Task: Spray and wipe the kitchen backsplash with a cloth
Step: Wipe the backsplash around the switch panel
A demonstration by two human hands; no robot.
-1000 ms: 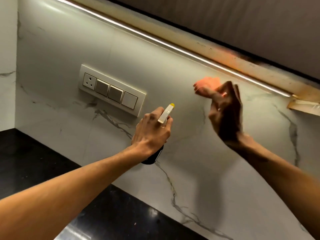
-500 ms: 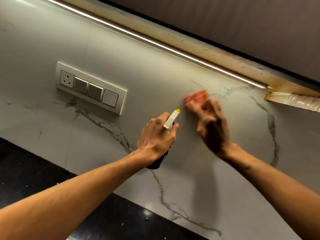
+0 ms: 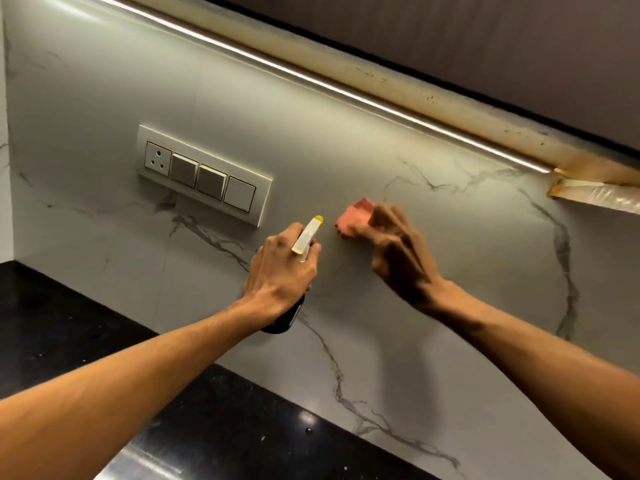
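Note:
The white marble backsplash [image 3: 346, 140] with grey veins fills the middle of the view. My left hand [image 3: 282, 271] grips a spray bottle [image 3: 306, 235] with a white head and yellow nozzle tip, its dark body showing below my palm; the nozzle points at the wall. Just to its right, my right hand [image 3: 398, 258] presses a pink cloth [image 3: 353, 220] flat against the backsplash. The hand is blurred and covers most of the cloth.
A white switch plate with a socket [image 3: 204, 174] is mounted on the wall left of the hands. A black countertop [image 3: 69, 323] runs below. An LED strip [image 3: 311, 81] lines the cabinet underside above, with peeling tape [image 3: 595, 195] at the right.
My right hand has swept the pink cloth down and left across the backsplash, from near the light strip to beside the bottle. The left hand has held the bottle about steady.

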